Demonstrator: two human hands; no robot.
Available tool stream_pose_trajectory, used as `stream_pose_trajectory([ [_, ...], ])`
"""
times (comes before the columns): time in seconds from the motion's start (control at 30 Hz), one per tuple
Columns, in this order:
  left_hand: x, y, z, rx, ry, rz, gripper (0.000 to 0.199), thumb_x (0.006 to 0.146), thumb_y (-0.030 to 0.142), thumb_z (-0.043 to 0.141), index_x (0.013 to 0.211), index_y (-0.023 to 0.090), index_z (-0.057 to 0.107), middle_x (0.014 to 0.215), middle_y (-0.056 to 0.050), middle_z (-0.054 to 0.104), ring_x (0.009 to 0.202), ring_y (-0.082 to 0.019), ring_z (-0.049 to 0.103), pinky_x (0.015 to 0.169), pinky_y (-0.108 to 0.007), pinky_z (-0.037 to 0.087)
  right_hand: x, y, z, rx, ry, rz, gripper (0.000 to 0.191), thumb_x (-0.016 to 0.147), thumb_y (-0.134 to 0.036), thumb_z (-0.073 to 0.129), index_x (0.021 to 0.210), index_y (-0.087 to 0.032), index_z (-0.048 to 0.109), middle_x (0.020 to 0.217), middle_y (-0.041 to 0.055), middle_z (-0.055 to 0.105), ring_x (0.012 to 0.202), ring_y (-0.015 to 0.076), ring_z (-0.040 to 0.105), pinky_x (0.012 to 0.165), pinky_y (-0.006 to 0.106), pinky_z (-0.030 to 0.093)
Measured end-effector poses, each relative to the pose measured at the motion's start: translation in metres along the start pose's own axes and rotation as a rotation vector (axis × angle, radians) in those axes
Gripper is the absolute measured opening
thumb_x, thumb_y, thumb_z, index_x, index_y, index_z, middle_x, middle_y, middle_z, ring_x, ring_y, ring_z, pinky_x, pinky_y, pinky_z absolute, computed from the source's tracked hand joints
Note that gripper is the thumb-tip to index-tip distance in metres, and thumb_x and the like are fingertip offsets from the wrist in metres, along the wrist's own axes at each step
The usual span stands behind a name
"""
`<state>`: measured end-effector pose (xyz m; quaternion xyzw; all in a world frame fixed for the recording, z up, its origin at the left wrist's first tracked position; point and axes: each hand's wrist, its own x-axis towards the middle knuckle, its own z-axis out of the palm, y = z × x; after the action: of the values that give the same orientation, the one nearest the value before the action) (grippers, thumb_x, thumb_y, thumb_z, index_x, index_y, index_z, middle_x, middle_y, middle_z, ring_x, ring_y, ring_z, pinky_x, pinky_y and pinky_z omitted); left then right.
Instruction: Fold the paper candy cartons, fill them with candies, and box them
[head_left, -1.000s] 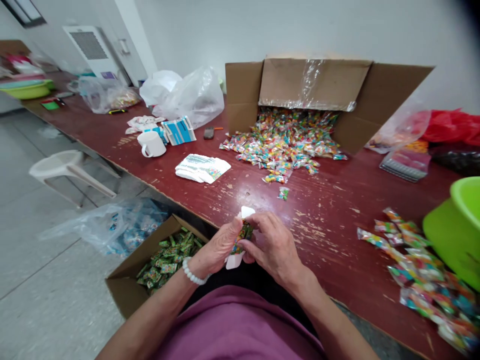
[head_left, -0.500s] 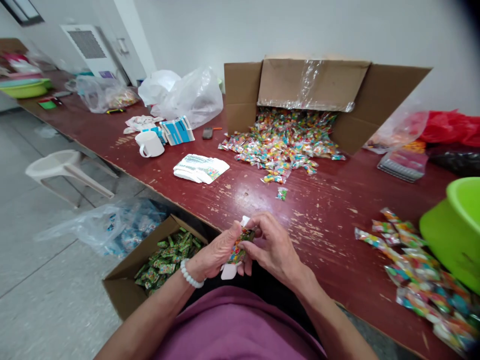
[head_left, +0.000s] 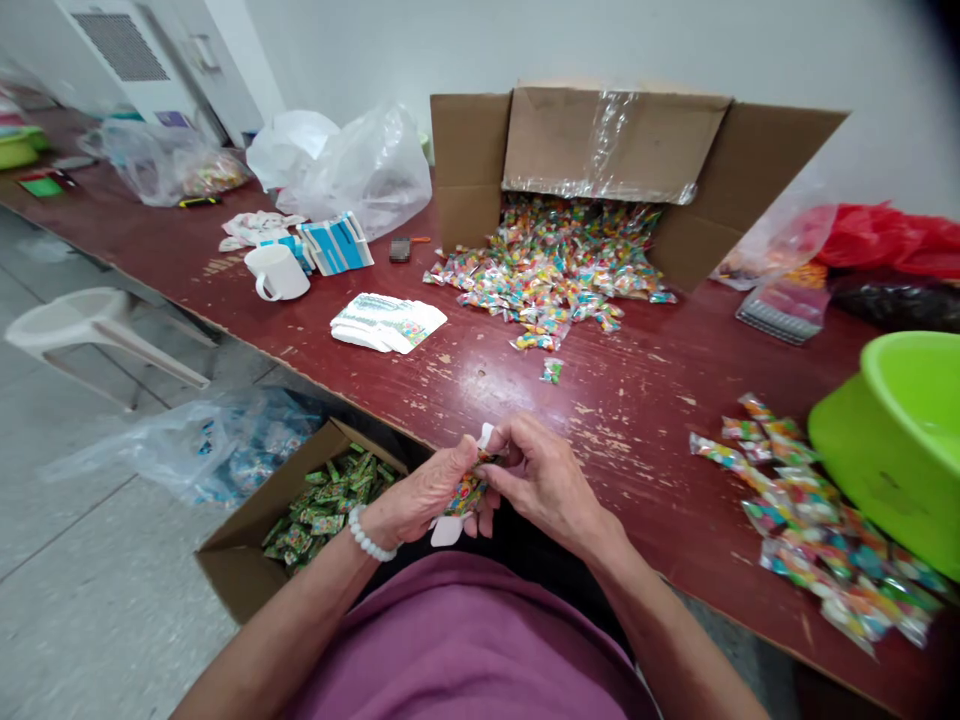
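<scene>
Low over the table's front edge, both hands hold one small printed candy box (head_left: 466, 494) with white end flaps folded out. My left hand (head_left: 431, 492), with a pale bead bracelet on its wrist, is closed around the box's side. The fingers of my right hand (head_left: 536, 478) pinch at its upper end, below the top flap. Fingers cover much of the box, so its contents cannot be made out. A single wrapped candy (head_left: 552, 371) lies on the table beyond my hands. A stack of flat printed cartons (head_left: 388, 322) rests to the left of it.
A cardboard box (head_left: 616, 150) on its side spills wrapped candies (head_left: 559, 265). At right stands a green basin (head_left: 885, 430) beside candy strips (head_left: 806, 500). Lower left, a carton (head_left: 236, 572) contains filled green packs (head_left: 330, 505). A white mug (head_left: 277, 273) and stool (head_left: 97, 320) are farther left.
The camera view has shifted slightly, so the scene sits a little left and higher. Both hands keep hold of the candy box, the right fingers still at its upper end.
</scene>
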<state>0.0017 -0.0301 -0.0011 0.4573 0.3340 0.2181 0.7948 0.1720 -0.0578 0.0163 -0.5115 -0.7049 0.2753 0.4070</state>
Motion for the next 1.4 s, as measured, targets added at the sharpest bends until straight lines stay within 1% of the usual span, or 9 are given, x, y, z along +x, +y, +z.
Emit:
stream_pose_trajectory([
  [0.27, 0.002, -0.002, -0.005, 0.043, -0.059, -0.001, 0.065, 0.082, 0.076, 0.051, 0.082, 0.012, 0.064, 0.064, -0.006, 0.064, 0.051, -0.013, 0.062, 0.047, -0.02, 0.048, -0.004, -0.005, -0.004, -0.056, -0.03, 0.034, 0.015, 0.08, -0.007, 0.06, 0.082, -0.022, 0.056, 0.067, -0.0038, 0.061, 0.056, 0.0121, 0.057, 0.059, 0.024, 0.044],
  [0.43, 0.002, 0.004, -0.006, 0.082, -0.082, -0.049, 0.064, 0.08, 0.076, 0.054, 0.08, 0.012, 0.063, 0.064, -0.005, 0.063, 0.05, -0.013, 0.062, 0.046, -0.02, 0.049, -0.006, -0.004, -0.01, 0.09, -0.158, 0.046, 0.011, 0.089, -0.012, 0.054, 0.086, -0.022, 0.053, 0.067, -0.0046, 0.065, 0.056, 0.0111, 0.06, 0.059, 0.022, 0.045],
  [0.57, 0.002, 0.007, -0.006, 0.088, -0.154, -0.075, 0.063, 0.075, 0.074, 0.062, 0.089, 0.013, 0.061, 0.067, -0.004, 0.063, 0.051, -0.013, 0.063, 0.045, -0.02, 0.048, -0.009, 0.003, -0.012, 0.159, -0.208, 0.101, 0.007, 0.091, -0.02, 0.059, 0.095, -0.022, 0.054, 0.072, -0.0037, 0.067, 0.057, 0.0117, 0.063, 0.058, 0.023, 0.047],
  [0.8, -0.003, 0.01, -0.008, 0.105, -0.195, -0.144, 0.048, 0.071, 0.05, 0.08, 0.094, 0.017, 0.054, 0.068, 0.001, 0.063, 0.048, -0.012, 0.062, 0.046, -0.022, 0.05, -0.005, 0.013, -0.007, 0.849, -0.39, 0.341, 0.041, 0.078, -0.04, 0.081, 0.097, -0.023, 0.049, 0.074, -0.0033, 0.066, 0.063, 0.015, 0.069, 0.063, 0.028, 0.055],
  [0.93, -0.007, 0.017, -0.008, 0.125, -0.075, -0.112, 0.041, 0.065, 0.038, 0.085, 0.087, 0.015, 0.058, 0.064, 0.001, 0.064, 0.046, -0.012, 0.061, 0.043, -0.02, 0.047, -0.004, 0.015, -0.002, 0.833, -0.252, 0.346, 0.039, 0.078, -0.037, 0.081, 0.098, -0.024, 0.05, 0.077, -0.0032, 0.066, 0.063, 0.0125, 0.065, 0.059, 0.024, 0.051],
  [1.1, -0.007, 0.01, -0.004, 0.058, 0.145, 0.006, 0.035, 0.069, 0.036, 0.082, 0.087, 0.012, 0.063, 0.069, -0.002, 0.068, 0.053, -0.013, 0.065, 0.053, -0.023, 0.053, -0.01, 0.019, 0.012, 0.426, 0.095, 0.289, 0.045, 0.077, -0.033, 0.079, 0.116, -0.024, 0.058, 0.089, 0.0004, 0.063, 0.066, 0.0117, 0.057, 0.058, 0.024, 0.047],
  [1.17, -0.006, 0.004, -0.002, 0.005, 0.198, 0.028, 0.037, 0.07, 0.037, 0.082, 0.092, 0.013, 0.064, 0.074, -0.003, 0.07, 0.057, -0.014, 0.067, 0.058, -0.026, 0.056, -0.01, 0.02, 0.018, 0.458, 0.069, 0.332, 0.039, 0.082, -0.037, 0.074, 0.116, -0.023, 0.061, 0.089, 0.0015, 0.063, 0.065, 0.0125, 0.057, 0.058, 0.025, 0.049],
  [1.27, -0.005, 0.0, 0.0, 0.012, 0.212, 0.022, 0.037, 0.071, 0.036, 0.081, 0.095, 0.013, 0.064, 0.077, -0.003, 0.07, 0.061, -0.014, 0.067, 0.06, -0.026, 0.054, -0.009, 0.02, 0.022, 0.566, -0.017, 0.319, 0.024, 0.088, -0.042, 0.065, 0.092, -0.019, 0.069, 0.091, 0.0041, 0.067, 0.064, 0.0125, 0.059, 0.058, 0.025, 0.049],
  [1.4, -0.008, -0.003, 0.001, 0.217, 0.257, 0.121, 0.041, 0.068, 0.027, 0.084, 0.102, 0.015, 0.066, 0.089, -0.003, 0.07, 0.077, -0.015, 0.064, 0.07, -0.025, 0.053, -0.007, 0.017, 0.019, 0.444, 0.125, 0.291, 0.023, 0.087, -0.04, 0.066, 0.08, -0.018, 0.072, 0.081, 0.0035, 0.069, 0.067, 0.0144, 0.06, 0.06, 0.024, 0.048],
])
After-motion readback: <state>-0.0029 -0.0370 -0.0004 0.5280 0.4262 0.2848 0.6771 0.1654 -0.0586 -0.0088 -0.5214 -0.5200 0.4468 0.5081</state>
